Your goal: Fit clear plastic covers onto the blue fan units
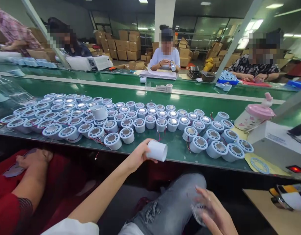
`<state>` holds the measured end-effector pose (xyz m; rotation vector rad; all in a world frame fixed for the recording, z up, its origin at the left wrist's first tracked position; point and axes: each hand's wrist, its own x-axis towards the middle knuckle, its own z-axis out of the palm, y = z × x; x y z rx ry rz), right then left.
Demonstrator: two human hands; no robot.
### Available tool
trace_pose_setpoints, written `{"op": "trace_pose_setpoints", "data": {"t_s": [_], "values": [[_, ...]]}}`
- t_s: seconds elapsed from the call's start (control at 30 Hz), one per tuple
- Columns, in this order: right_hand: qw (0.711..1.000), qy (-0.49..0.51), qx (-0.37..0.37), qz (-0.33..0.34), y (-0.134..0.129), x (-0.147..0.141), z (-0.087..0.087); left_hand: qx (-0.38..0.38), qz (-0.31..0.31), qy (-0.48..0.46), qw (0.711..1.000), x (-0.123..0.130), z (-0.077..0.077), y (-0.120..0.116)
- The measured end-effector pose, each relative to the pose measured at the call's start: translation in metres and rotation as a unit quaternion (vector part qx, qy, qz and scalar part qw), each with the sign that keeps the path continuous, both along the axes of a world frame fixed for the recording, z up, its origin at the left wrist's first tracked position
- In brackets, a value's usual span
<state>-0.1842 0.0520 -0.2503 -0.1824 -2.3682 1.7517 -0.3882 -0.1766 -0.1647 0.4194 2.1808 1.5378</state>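
Observation:
My left hand (pixel 142 152) is closed around a pale blue cylindrical housing (pixel 158 150) at the bench's near edge. The housing lies tilted on its side, its open rim facing right. Lower right, over my lap, my right hand (pixel 215 210) is smeared by motion, with its fingers curled about a clear plastic piece (pixel 198 212). The exact shape of that piece is blurred. Beyond my left hand stand several round pale blue units (pixel 140 124) with slotted rims, silvery centres and thin red and black wires. One plain housing (pixel 99 112) rests on top of them.
A pink-lidded cup (pixel 254 116) stands beside a white box-shaped device (pixel 275 143) with a red-lit switch. A pale blue ring (pixel 259 165) lies nearby. At left, a co-worker's hand (pixel 35 161) is near a phone (pixel 16 168). Several people sit across the green bench (pixel 111 85).

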Motion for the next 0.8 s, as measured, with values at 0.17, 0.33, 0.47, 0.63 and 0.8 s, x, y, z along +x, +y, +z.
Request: {"op": "trace_pose_setpoints", "data": {"t_s": [0.17, 0.33, 0.47, 0.63, 0.8], "values": [[0.929, 0.094, 0.356, 0.042, -0.01, -0.024, 0.04, 0.056, -0.156, -0.259, 0.951, 0.03, -0.025, 0.031], [0.855, 0.06, 0.516, 0.008, -0.004, -0.034, 0.059, 0.033, -0.305, -0.211, 0.928, 0.044, -0.022, 0.054], [0.913, -0.023, 0.402, 0.068, 0.01, -0.025, 0.065, -0.003, -0.32, -0.002, 0.947, 0.048, -0.013, 0.06], [0.983, -0.062, 0.159, 0.069, 0.012, -0.016, 0.071, 0.036, -0.277, 0.037, 0.96, 0.052, -0.03, 0.063], [0.998, -0.058, 0.011, -0.023, 0.009, -0.016, 0.066, 0.062, -0.305, 0.091, 0.946, 0.054, -0.042, 0.067]]}}
